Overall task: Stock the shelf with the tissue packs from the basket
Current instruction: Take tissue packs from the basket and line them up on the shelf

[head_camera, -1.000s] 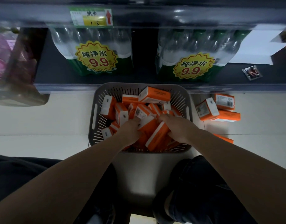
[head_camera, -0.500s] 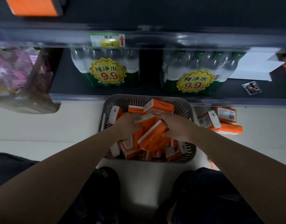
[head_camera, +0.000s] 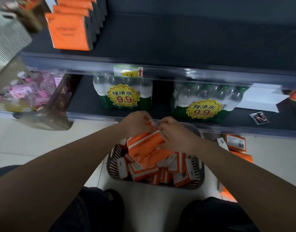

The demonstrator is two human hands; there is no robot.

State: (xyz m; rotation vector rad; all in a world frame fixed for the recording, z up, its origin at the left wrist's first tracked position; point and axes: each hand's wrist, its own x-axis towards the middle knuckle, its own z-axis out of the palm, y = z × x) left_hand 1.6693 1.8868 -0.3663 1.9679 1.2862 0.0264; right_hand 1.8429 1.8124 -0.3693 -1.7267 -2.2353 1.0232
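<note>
Head view, stocking in progress. I am holding a bundle of tissue packs (head_camera: 146, 145) between my left hand (head_camera: 135, 123) and my right hand (head_camera: 176, 138), both with fingers curled round the orange wrappers and pressing inward from opposite sides, so neither hand is free. The bundle is sitting just above the basket (head_camera: 112, 159), which is standing on the floor (head_camera: 35, 148) between my knees and holding many more packs heaped at all angles. The shelf (head_camera: 194, 39) I am stocking is lying above and ahead, with a stocked row (head_camera: 69, 30) of orange packs standing upright at its left end and bare board to the right. Below it, water bottles (head_camera: 125, 95) are filling the lower tier. In my judgement the main risk is coming from the grip itself: the bundle is being held by side pressure alone, so a middle pack with a slick wrapper could squeeze out and drop. Loose packs (head_camera: 235, 143) are lying on the floor to the right of the basket, and a dropped one would join them. A second risk is the shelf's front edge, which the bundle could clip on the way up.
</note>
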